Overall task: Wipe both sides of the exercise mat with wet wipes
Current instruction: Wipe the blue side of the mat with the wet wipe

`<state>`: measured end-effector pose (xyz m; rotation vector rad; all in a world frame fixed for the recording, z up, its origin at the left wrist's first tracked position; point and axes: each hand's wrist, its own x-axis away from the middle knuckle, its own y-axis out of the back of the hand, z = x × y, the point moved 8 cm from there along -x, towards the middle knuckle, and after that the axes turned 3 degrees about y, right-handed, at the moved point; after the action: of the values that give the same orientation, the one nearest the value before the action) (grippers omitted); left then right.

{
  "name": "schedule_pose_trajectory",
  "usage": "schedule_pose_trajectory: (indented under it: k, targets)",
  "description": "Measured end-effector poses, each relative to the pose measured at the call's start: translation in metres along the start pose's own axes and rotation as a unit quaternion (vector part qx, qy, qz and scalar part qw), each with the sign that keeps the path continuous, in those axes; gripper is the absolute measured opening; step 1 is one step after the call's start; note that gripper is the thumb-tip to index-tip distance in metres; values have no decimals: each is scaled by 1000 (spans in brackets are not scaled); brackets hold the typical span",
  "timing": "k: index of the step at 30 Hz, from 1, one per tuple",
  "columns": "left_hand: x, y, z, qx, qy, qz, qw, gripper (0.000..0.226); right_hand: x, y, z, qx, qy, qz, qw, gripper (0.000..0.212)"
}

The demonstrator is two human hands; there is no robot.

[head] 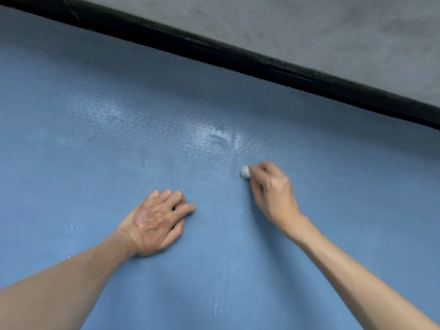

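Note:
A blue exercise mat fills almost the whole view, its textured surface shiny and wet in the middle. My right hand grips a small balled-up white wet wipe and presses it on the mat just below the wet patch. My left hand rests on the mat to the left, palm down, fingers loosely bent, holding nothing. White streaks run down the mat below my right hand.
The mat's black far edge runs diagonally from upper left to right. Beyond it lies grey concrete floor.

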<state>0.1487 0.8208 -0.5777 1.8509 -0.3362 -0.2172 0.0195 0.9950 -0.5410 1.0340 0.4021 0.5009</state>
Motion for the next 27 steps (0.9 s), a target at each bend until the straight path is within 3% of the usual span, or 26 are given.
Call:
schedule_pose_trajectory:
  k: [4, 8, 12, 15, 18, 24, 26, 27]
  targets:
    - [0, 0, 0, 3, 2, 1, 1000, 24, 85, -19, 33, -34, 23, 108, 993, 13]
    - [0, -2, -1, 1, 1, 5, 1000, 25, 65, -22, 20, 31, 37, 157, 986, 26]
    - [0, -2, -1, -1, 3, 6, 1000, 25, -21, -8, -11, 91, -6, 85, 992, 22]
    - [0, -1, 0, 3, 2, 5, 1000, 24, -32, 0, -10, 80, 1, 28, 996, 28]
    - [0, -1, 0, 5, 5, 5, 1000, 24, 27, -20, 0, 92, 24, 98, 991, 25]
    - [0, -2, 0, 3, 4, 7, 1000, 24, 166, -21, 71, -60, 131, 284, 948, 26]
    - [0, -2, 0, 0, 5, 6, 1000, 24, 170, -24, 69, -84, 139, 288, 944, 20]
    - [0, -1, 0, 0, 4, 4, 1000, 24, 160, -21, 62, -77, 128, 250, 957, 16]
